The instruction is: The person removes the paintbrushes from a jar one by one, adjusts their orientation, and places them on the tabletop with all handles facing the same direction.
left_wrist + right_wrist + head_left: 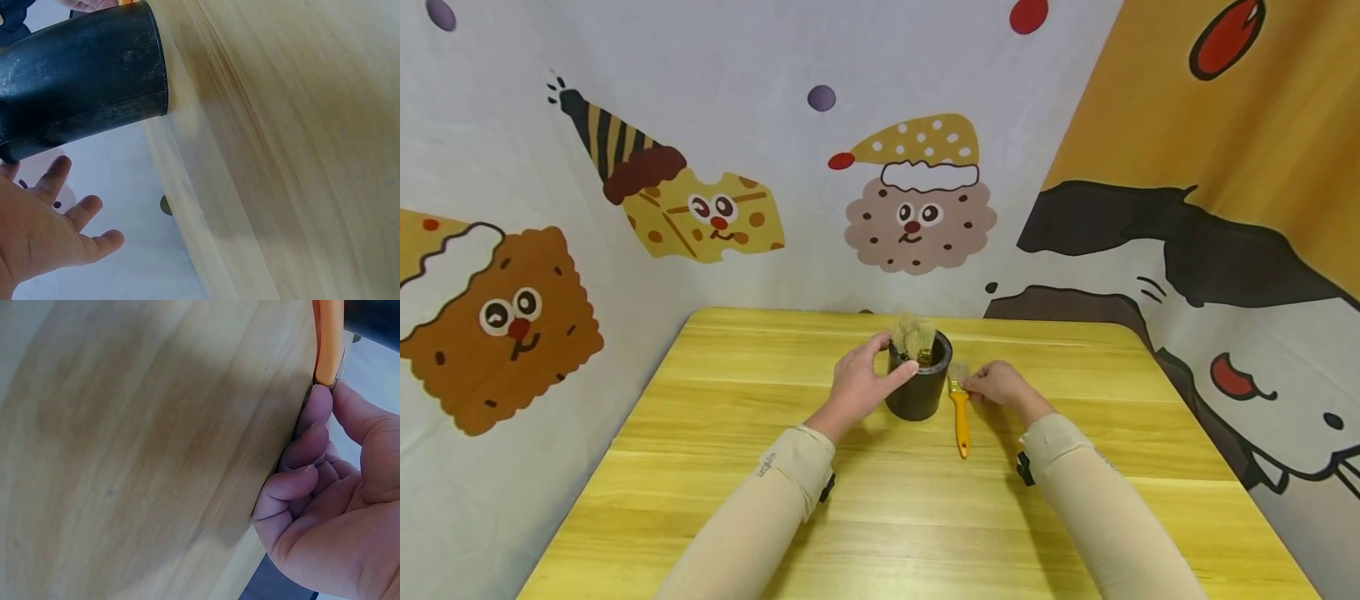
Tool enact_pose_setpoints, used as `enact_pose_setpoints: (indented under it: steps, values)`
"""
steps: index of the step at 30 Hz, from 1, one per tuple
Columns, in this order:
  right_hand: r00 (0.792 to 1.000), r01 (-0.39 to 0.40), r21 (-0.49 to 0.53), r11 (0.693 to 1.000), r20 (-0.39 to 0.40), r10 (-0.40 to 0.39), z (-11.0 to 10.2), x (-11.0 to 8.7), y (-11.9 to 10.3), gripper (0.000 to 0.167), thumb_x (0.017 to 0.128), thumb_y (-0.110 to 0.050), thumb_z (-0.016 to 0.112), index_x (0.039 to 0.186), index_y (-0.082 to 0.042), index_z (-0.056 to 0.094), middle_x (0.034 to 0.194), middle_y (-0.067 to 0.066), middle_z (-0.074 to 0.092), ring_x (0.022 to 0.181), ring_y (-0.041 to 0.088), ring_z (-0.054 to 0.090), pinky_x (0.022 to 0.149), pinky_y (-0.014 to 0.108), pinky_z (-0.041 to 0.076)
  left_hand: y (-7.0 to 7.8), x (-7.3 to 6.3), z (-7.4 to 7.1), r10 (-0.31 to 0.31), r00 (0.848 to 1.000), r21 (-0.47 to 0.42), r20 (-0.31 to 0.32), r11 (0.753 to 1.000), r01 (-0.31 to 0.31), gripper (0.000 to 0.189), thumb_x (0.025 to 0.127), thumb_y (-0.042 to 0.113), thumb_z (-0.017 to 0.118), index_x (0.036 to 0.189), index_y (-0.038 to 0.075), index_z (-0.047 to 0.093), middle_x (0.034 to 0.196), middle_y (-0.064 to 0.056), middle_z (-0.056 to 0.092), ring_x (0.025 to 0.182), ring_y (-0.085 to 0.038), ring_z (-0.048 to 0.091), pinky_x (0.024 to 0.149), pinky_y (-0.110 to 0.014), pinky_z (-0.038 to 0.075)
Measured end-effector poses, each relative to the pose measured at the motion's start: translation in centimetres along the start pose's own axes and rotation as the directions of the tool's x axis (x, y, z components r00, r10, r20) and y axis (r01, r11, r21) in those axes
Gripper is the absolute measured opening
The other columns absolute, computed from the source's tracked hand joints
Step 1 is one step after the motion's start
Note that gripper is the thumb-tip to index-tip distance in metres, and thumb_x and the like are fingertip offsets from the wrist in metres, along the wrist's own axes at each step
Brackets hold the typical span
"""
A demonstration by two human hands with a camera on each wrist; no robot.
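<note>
A black cylindrical pot (916, 394) stands upright on the table, with pale bristles (913, 335) and a brassy ferrule showing above its rim. My left hand (862, 385) holds the pot at its upper left, thumb across the near side of the rim. In the left wrist view, several fingers (86, 212) of that hand spread out below the pot (81, 75). Just right of the pot, a paintbrush (962, 421) with an orange handle points its bristles away from me. My right hand (1002, 387) pinches it near the ferrule; the handle (330, 344) rises above the fingertips in the right wrist view.
The light wooden table (737, 500) reaches a printed cloth backdrop (805, 275) behind the pot. More of this cloth hangs along both sides. Dark bands sit at both wrists, by the rolled sleeves.
</note>
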State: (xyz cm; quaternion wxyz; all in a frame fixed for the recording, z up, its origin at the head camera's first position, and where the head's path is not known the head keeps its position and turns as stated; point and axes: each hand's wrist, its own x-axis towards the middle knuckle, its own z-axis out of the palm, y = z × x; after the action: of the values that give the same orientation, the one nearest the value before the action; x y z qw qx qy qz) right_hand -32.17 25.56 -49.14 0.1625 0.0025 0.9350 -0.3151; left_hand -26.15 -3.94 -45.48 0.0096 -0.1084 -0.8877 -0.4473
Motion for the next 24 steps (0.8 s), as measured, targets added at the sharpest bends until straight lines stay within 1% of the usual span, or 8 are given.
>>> enact_pose_setpoints:
  steps: [7,18,24]
  values:
    - [1.000,-0.005,0.015,1.000,-0.005,0.005,-0.01,-0.01,-0.04,0.039,0.107,-0.039,0.067,0.087,-0.006,0.077,0.081,0.004,0.071,0.080,0.019,0.056,0.073,0.031,0.044,0.07,0.03,-0.05,0.009,1.000,-0.023,-0.005,1.000,-0.009,0.085,0.097,0.074,0.063,0.166,0.031,0.040,0.163,0.000,0.053,0.153,-0.036,0.044,0.131,-0.064,0.017]
    - [1.000,0.014,0.016,1.000,-0.026,-0.014,0.18,-0.36,-0.14,0.038,0.107,-0.036,0.068,0.090,-0.004,0.078,0.081,0.005,0.073,0.075,0.016,0.054,0.069,0.028,0.043,0.05,0.03,-0.01,0.003,1.000,-0.015,-0.007,1.000,-0.003,0.084,0.097,0.073,0.063,0.166,0.031,0.039,0.162,-0.001,0.055,0.152,-0.036,0.047,0.131,-0.064,0.018]
    - [0.999,0.022,0.026,0.999,-0.031,-0.021,0.03,-0.62,-0.10,0.037,0.106,-0.038,0.068,0.095,-0.004,0.078,0.083,0.005,0.075,0.080,0.017,0.057,0.071,0.028,0.045,-0.06,0.01,0.14,0.000,1.000,-0.018,-0.002,1.000,0.000,0.084,0.097,0.075,0.061,0.166,0.033,0.038,0.161,-0.001,0.055,0.151,-0.036,0.047,0.131,-0.065,0.019]
